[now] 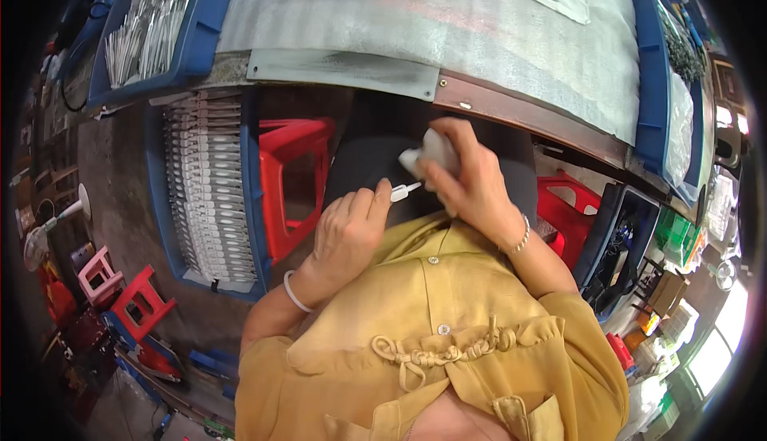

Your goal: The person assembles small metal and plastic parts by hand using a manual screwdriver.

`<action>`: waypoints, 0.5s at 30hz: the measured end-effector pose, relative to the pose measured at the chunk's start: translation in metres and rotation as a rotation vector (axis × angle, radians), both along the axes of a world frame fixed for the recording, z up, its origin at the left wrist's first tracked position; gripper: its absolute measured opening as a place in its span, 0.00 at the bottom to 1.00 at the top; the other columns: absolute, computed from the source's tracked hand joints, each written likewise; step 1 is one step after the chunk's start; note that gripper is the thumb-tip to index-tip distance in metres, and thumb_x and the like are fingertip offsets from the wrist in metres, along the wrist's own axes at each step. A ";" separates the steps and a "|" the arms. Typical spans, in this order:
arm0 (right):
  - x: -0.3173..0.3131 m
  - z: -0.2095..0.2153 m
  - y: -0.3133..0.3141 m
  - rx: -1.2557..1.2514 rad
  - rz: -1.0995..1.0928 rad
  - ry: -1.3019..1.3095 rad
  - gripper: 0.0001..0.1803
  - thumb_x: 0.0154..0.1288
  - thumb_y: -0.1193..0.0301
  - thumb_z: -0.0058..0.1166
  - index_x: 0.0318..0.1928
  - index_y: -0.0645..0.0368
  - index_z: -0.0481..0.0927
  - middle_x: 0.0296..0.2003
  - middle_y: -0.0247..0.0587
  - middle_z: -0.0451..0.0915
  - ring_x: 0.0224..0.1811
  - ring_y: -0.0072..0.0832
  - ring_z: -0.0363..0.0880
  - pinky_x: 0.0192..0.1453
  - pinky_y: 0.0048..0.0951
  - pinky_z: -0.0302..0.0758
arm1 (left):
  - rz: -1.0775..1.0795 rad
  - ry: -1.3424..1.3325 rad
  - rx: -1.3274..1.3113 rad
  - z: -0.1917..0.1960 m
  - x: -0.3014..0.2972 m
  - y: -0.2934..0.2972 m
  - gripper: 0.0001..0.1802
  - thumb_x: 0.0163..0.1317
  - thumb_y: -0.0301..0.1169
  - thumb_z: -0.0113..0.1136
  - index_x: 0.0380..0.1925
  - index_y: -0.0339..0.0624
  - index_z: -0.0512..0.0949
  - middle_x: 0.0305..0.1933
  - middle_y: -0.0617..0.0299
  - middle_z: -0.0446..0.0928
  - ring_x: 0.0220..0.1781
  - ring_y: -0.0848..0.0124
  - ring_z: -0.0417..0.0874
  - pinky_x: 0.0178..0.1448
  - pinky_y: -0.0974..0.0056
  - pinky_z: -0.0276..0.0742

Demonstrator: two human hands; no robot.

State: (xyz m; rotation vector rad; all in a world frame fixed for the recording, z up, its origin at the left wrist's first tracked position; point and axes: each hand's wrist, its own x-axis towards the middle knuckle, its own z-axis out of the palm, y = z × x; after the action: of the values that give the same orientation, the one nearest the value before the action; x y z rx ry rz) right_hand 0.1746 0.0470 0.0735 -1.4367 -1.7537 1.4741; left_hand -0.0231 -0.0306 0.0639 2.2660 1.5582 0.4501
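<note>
My left hand (349, 227) is closed, its thumb and fingers pinching a small white stick-shaped device (402, 192) that looks like a digital thermometer. The device's thin tip points right, toward my other hand. In my right hand (479, 173) is a crumpled white cloth (438, 153), with the fingers wrapped round it, slightly blurred. The cloth sits just above the device's tip; whether they touch I cannot tell. Both hands are over my lap, below the table's front edge. Beside my left arm, a blue bin (156, 193) holds stacked rows of similar white and grey devices (209, 189).
The table (383, 17) has a pale covering; a slim stick and white sheet (563, 1) lie at its far side. Blue trays stand at its left (209, 25) and right (651, 81). Red stools flank my legs, left (274, 185) and right (571, 193). A dark bin (599, 249) stands right.
</note>
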 end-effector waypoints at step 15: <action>0.000 0.000 0.004 0.403 -0.076 0.015 0.23 0.56 0.78 0.60 0.54 0.57 0.73 0.41 0.48 0.79 0.31 0.44 0.81 0.30 0.38 0.77 | 0.393 -1.766 -1.787 0.003 -0.026 0.006 0.18 0.74 0.38 0.45 0.38 0.35 0.78 0.21 0.69 0.70 0.14 0.85 0.59 0.17 0.77 0.53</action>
State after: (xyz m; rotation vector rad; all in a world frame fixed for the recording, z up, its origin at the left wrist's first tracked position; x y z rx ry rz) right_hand 0.1746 0.0507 0.0734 -1.2595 -1.8343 1.0148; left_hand -0.0491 -0.0242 0.0665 -0.1418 0.5527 0.4797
